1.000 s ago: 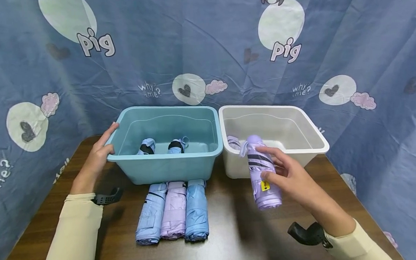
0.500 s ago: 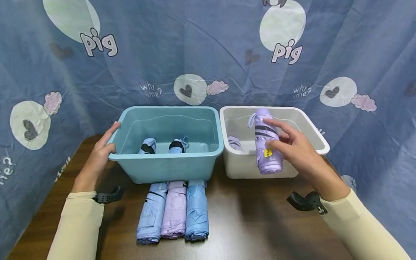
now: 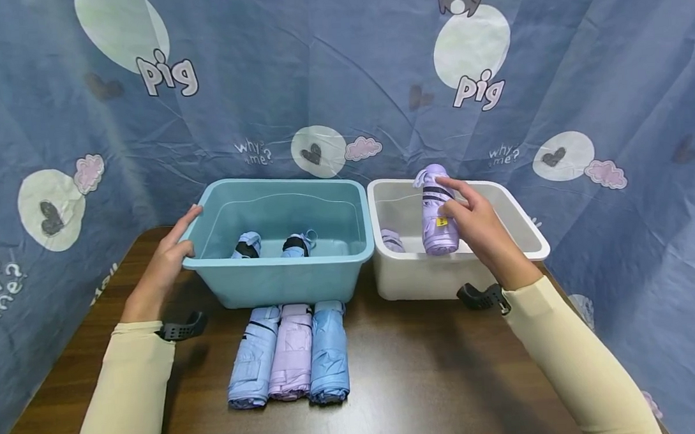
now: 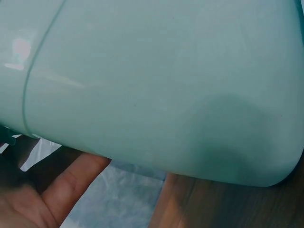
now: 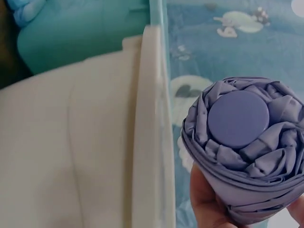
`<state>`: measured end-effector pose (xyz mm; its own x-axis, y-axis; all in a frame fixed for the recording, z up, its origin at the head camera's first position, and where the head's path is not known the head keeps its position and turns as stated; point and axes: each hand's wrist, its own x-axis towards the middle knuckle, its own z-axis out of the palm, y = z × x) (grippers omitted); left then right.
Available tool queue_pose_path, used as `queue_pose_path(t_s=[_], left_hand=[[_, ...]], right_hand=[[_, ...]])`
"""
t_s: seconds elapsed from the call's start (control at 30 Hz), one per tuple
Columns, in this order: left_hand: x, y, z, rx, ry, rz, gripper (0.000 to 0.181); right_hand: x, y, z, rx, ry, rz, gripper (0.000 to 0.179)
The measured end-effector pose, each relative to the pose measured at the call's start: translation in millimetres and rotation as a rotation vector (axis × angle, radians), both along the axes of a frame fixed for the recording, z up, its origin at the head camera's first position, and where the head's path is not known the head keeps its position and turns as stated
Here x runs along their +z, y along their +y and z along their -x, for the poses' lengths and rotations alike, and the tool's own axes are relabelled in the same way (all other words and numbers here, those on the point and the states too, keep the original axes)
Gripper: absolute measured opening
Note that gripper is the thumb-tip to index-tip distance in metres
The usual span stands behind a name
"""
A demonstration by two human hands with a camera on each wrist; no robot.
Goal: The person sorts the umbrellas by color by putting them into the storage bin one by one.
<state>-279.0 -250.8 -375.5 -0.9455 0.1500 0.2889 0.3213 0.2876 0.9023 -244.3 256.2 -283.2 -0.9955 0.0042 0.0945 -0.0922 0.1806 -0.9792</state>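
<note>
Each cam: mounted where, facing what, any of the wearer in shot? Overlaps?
Head: on the head, facing forward and down at the teal bin, white bin and held umbrella; left hand, right hand and sleeves show.
Left wrist: on that wrist, facing the teal bin's wall close up; part of the left hand shows, lower left.
Right wrist: on that wrist, facing the umbrella's end and white bin; part of the right hand shows, bottom.
Shared: head and right wrist both show the umbrella, right hand and both bins.
</note>
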Motion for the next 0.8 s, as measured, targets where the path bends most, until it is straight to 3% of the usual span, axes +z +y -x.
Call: queue_pose_path(t_s=[0.33,0.5,0.8], left_hand=[[0.6,0.6,0.7,0.003,0.01,0.001,0.081],[0.5,-1.6,1.4,0.007,0.011,-0.002,0.081],[-3.8,-2.6,4.0,-0.011,0.02,-0.007,0.08]], right_hand=[[-14.2,0,35.0,-0.037,-0.009,-0.017,0.059],[-22.3,0,52.0,-0.026,-0.011,-0.106,0.058],[-35.6,0,61.3,-0.015,-0.032,-0.181,0.059]])
